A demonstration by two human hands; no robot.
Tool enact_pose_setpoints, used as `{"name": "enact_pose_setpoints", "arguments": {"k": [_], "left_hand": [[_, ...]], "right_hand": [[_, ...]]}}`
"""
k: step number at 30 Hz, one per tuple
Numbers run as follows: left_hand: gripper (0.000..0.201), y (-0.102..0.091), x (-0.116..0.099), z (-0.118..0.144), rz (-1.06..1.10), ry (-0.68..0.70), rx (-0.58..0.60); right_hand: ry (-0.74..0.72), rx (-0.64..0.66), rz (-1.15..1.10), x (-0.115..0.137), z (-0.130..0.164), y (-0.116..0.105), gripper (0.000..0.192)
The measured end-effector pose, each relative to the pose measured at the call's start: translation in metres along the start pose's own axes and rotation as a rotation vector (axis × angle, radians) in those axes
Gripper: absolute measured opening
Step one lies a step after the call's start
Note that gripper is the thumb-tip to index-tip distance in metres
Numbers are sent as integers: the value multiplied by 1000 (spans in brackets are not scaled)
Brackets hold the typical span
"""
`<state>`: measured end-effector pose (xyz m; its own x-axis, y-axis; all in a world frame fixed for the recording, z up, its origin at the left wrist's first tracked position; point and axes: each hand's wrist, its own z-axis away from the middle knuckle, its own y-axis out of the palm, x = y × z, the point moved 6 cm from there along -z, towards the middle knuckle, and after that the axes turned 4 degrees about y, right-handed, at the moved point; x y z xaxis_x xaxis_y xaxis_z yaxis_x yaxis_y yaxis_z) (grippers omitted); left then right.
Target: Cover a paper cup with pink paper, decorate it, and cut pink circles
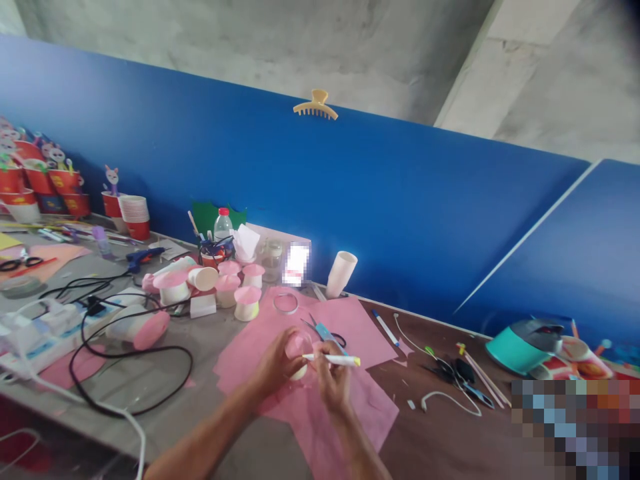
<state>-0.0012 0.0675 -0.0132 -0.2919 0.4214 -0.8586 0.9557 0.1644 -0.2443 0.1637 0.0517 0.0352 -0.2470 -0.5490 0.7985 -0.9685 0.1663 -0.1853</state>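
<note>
My left hand is wrapped round a small paper cup with a pink top, held over pink paper sheets. A white marker with a yellow end is gripped in my right hand. Its tip points left and is close to the cup; whether it touches I cannot tell. Just behind my right hand lie blue-and-black scissors on the paper. A clear ring of tape rests farther back. Several pink-topped cups stand to the left.
Black cables and a power strip spread over the left side. A glue gun lies near stacked cups. At the back stand a lit phone and a white cup. Earphones lie right.
</note>
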Motion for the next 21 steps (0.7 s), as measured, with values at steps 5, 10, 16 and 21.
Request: {"name": "enact_pose_setpoints", "arguments": {"k": [5,10,16,21], "left_hand": [[53,0,-1,0,3,-56,31],[47,0,-5,-1,29,-32,35],[50,1,-5,-1,31,-35,28],[51,2,-4,-1,25,-49,35]], "right_hand": [[51,-29,-68,-1,0,-2,31],[-5,-25,-21,5,-1,-3,25],[-56,-39,31,11,-1,-4,25],[-79,-67,54,9,-1,-2,29]]}}
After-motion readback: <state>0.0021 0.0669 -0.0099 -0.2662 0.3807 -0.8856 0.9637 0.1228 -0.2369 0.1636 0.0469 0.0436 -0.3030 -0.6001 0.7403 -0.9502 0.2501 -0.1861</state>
